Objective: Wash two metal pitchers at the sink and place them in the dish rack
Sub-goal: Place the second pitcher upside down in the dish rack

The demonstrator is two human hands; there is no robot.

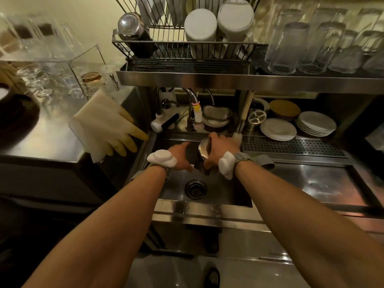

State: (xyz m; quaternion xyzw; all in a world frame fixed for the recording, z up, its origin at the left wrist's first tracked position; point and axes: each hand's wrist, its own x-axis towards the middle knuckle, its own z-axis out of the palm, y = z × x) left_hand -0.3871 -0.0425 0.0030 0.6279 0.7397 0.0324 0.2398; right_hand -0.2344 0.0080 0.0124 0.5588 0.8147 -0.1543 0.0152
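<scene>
While held over the sink [228, 196], tipped nearly onto its side: one metal pitcher [204, 149], mouth turned left toward the other hand, long axis running roughly left to right across the basin. Gripped by the right hand [221, 149], fingers wrapped over the top and far side of the body, thumb lower down near the rim. Dark inside, though too dim to say whether that is residue or shadow.

Just beside the open mouth, apart from it: the left hand [179, 154], palm down, fingers loosely spread and reaching forward into the basin, empty — nothing visibly touched. Nearer of the two to the pitcher's mouth, so probably the one to scrub or rinse inside.

Directly behind and above the pitcher: the faucet [192, 100], no running water discernible.

Up on the shelf above the sink, well apart from both hands: the dish rack [182, 48], with an upturned shiny metal vessel [129, 27] at its left end — likely the other pitcher, already racked, though not certain from this head view. To get there, a lift up and away from the body, slightly left.
</scene>
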